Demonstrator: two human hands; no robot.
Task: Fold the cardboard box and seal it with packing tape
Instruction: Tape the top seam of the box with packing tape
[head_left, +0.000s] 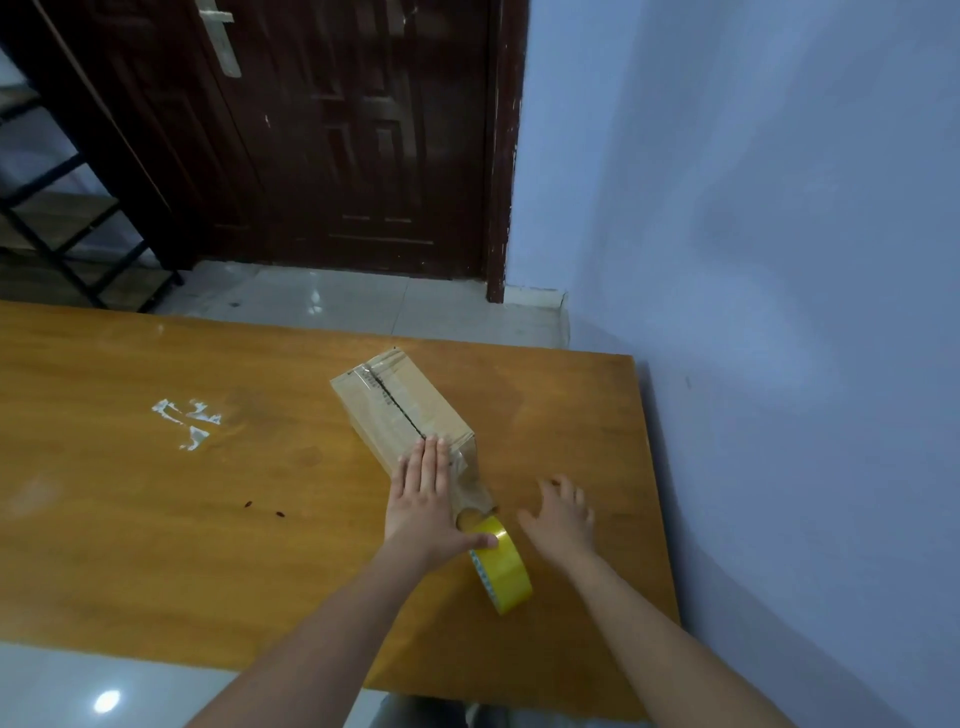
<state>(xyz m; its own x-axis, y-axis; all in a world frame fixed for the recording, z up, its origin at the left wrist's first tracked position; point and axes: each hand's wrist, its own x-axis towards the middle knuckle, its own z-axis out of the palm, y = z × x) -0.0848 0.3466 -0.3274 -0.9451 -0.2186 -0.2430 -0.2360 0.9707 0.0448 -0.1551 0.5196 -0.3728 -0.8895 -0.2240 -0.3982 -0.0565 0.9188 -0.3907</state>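
On the wooden tabletop (156, 519), toward its right side, we see the cardboard box (400, 410) lying closed, its top flaps meeting in a dark seam under clear tape. Our left hand (423, 499) lies flat on the box's near end, 4 fingers straight and together over the seam, pressing down; its grip is released, curled round nothing. The thumb reaches sideways and touches the top of the yellow roll of packing tape (501, 569), which stands on edge just beside the box's near corner. A clear strip of tape (470, 486) runs from the box's near end down toward the roll. Our right hand (561, 514) is just right of the roll, fingers spread and relaxed, grasping nothing; we cannot tell whether it touches the wood. Left of the box, well apart, white scuffs (187, 421) mark the wood. Beyond the far edge are a tiled floor (363, 301), a dark door (337, 130), a black-framed shelf (62, 223) at left and a pale blue wall (753, 208) at right.
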